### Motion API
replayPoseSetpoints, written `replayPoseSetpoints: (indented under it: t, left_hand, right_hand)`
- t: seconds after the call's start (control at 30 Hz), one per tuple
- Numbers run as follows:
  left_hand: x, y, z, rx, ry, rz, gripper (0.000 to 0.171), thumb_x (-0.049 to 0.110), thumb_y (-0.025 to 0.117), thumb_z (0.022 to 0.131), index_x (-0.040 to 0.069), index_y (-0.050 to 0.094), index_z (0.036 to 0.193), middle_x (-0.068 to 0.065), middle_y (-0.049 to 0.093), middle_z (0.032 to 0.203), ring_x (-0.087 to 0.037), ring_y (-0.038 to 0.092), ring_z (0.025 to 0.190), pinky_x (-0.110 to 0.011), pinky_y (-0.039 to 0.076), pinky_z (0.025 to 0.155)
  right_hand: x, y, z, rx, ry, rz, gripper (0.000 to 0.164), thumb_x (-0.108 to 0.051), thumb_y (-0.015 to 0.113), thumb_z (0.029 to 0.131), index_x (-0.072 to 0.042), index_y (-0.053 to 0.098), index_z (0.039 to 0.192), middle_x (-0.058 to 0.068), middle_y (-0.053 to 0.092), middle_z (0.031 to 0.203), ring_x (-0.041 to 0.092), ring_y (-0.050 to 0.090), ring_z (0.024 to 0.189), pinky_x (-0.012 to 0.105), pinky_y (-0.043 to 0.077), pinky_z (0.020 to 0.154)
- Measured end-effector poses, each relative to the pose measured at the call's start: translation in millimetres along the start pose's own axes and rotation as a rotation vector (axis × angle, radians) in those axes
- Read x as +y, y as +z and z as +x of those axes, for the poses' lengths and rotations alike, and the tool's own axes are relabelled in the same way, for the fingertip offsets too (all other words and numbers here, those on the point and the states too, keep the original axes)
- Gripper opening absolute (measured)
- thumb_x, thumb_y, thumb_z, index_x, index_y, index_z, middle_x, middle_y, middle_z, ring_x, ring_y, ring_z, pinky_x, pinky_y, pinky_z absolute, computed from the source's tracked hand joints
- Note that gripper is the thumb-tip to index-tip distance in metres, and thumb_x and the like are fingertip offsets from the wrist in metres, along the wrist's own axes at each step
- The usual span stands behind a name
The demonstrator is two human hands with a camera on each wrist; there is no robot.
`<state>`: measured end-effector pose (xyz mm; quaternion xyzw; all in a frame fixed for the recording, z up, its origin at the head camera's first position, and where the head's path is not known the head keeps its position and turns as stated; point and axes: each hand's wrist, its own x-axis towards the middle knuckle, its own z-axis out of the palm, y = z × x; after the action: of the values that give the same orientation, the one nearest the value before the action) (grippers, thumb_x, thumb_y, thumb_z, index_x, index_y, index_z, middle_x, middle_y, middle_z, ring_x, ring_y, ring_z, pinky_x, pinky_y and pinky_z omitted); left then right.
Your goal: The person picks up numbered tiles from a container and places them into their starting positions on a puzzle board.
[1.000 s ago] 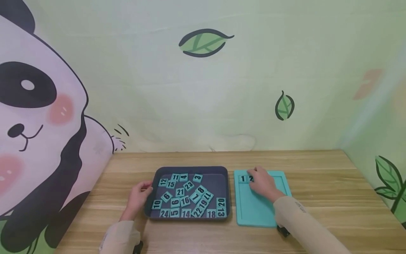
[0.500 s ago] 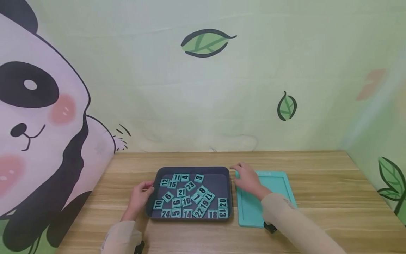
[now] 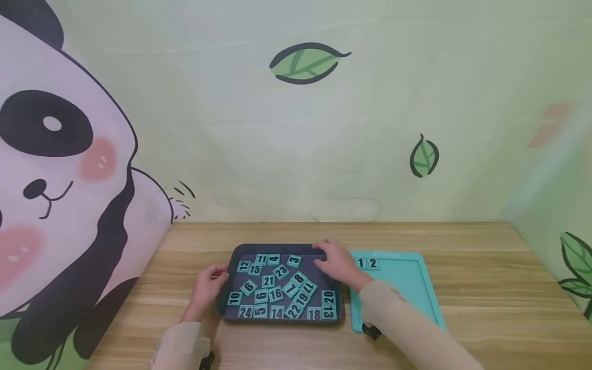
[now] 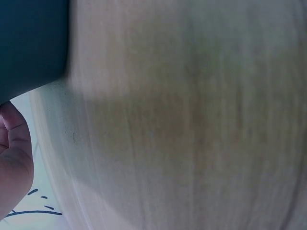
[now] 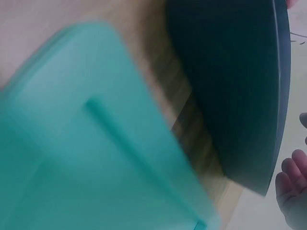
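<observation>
My left hand (image 3: 206, 288) holds the left rim of a dark blue tray (image 3: 282, 319), with the thumb and fingertips at its edge; in the left wrist view part of that hand (image 4: 17, 148) shows below the tray's side (image 4: 33, 43). Numbered teal tiles lie scattered in the tray, among them the 3 tile (image 3: 294, 260), the 23 tile (image 3: 280, 271) and the 20 tile (image 3: 329, 297). Over the tray's right rim reaches my right hand (image 3: 339, 264), fingers spread towards the 3 tile and nothing visible between them. Right of the tray, a teal board (image 3: 398, 288) bears the 1 tile (image 3: 361, 263) and the 2 tile (image 3: 373, 263).
The tray and board stand side by side on a wood-grain table (image 3: 277, 344), a narrow gap between them. Behind the table rises a pale green backdrop (image 3: 231, 154) with a printed panda (image 3: 69, 205) and leaves. My right forearm crosses over the board.
My right hand has left the 2 tile on the board and moved left, over the tray's right rim. My left hand stays at the tray's left edge. The head view has shifted slightly.
</observation>
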<state>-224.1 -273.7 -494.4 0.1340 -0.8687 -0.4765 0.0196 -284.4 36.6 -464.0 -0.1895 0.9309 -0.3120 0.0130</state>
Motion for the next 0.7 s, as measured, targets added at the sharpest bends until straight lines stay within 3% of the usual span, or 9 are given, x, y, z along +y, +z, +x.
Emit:
replayPoseSetpoints:
  t: [0.37,0.7]
  left_hand:
    - [-1.0,0.3,-0.2,0.011,0.0,-0.002,0.029,0.009,0.048,0.088,-0.001,0.053,0.115,-0.019,0.056,0.109,-0.028,0.052,0.099,-0.04,0.046,0.084]
    - [-2.6,2.1,0.1,0.041,0.038,-0.023,0.028,0.006,0.05,0.086,-0.004,0.055,0.111,-0.02,0.058,0.104,-0.028,0.054,0.097,-0.04,0.046,0.083]
  right_hand:
    - [-9,19,10,-0.165,0.005,0.134,0.039,-0.022,0.059,0.083,-0.007,0.053,0.118,0.01,0.053,0.121,0.027,0.046,0.117,0.042,0.038,0.097]
    - [-10,32,13,-0.27,-0.047,0.014,0.051,-0.034,0.06,0.081,-0.011,0.05,0.125,0.007,0.05,0.128,0.027,0.041,0.121,0.045,0.034,0.099]
